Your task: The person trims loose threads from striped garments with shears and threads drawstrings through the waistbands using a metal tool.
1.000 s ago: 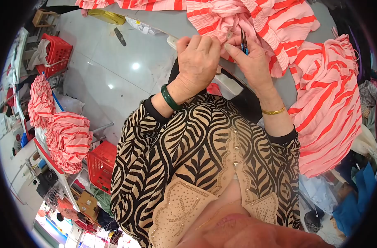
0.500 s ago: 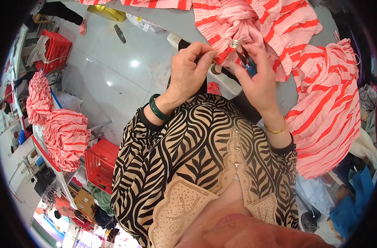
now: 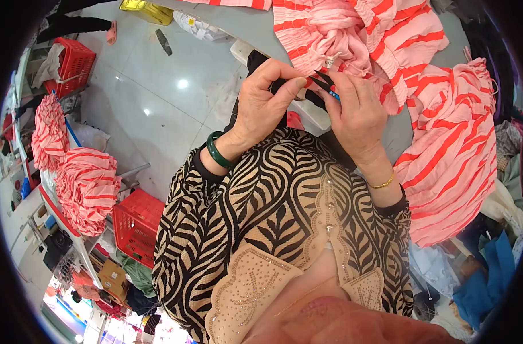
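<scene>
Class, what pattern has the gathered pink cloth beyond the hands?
Red stripes on the gathered pink cloth, shown best in the head view.

Green bangle (image 3: 213,152) behind left fingers (image 3: 277,71), slim gold bracelet (image 3: 383,184) behind right fingers (image 3: 351,89), black-and-beige leaf-patterned blouse (image 3: 267,183), studded scalloped collar (image 3: 247,289)

I've got the left hand (image 3: 258,100) with its back toward me, thumb and forefinger pinched together; the right hand (image 3: 357,112) sits just beside it, fingers curled, tips partly hidden, I think. Both forearms (image 3: 387,194) slant inward.
</scene>
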{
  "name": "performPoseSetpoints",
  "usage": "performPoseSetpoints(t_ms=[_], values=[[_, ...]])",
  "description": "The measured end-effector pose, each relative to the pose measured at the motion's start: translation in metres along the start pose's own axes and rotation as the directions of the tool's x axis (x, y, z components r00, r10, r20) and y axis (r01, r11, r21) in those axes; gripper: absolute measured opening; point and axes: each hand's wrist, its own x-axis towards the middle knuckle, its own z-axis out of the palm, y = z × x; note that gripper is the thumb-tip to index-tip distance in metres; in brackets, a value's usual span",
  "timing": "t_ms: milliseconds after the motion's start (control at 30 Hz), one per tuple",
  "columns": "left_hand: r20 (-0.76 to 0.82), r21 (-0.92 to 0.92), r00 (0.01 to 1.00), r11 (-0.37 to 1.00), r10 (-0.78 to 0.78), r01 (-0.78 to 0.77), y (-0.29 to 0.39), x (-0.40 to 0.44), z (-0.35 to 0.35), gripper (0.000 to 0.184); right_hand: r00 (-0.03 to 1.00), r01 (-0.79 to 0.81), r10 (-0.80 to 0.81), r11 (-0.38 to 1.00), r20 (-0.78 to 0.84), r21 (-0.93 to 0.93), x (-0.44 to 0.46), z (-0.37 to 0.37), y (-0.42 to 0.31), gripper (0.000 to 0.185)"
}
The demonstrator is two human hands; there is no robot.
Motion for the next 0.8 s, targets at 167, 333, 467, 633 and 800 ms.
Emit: performPoseSetpoints(t_ms=[167,333,467,633,800], values=[[0.040,0.061,0.998,0.996,0.055,-0.057,0.002,-0.001,-0.003,0.004,0.999,0.011,-0.013,1.000,-0.040,-0.028,0.002,0.002,-0.002,0.037],[0.098,0.130,0.992,0.988,0.073,-0.085,0.000,-0.001,-0.004,0.005,0.991,0.107,-0.118,0.982,-0.061,-0.158,0.003,0.004,0.001,0.031],[0.133,0.193,0.987,0.975,0.086,-0.111,0.001,-0.005,-0.016,0.005,0.990,0.132,-0.141,0.970,-0.029,-0.206,0.005,0.004,-0.003,0.031],[0.451,0.681,0.857,0.717,-0.252,-0.148,-0.014,-0.027,-0.069,0.017,0.997,0.036,-0.042,0.994,-0.058,-0.101,0.005,0.000,0.002,0.029],[0.249,0.821,0.941,0.465,0.231,-0.332,0.020,-0.020,-0.038,0.027,0.999,-0.019,0.020,1.000,-0.040,0.006,0.004,-0.001,-0.004,0.033]])
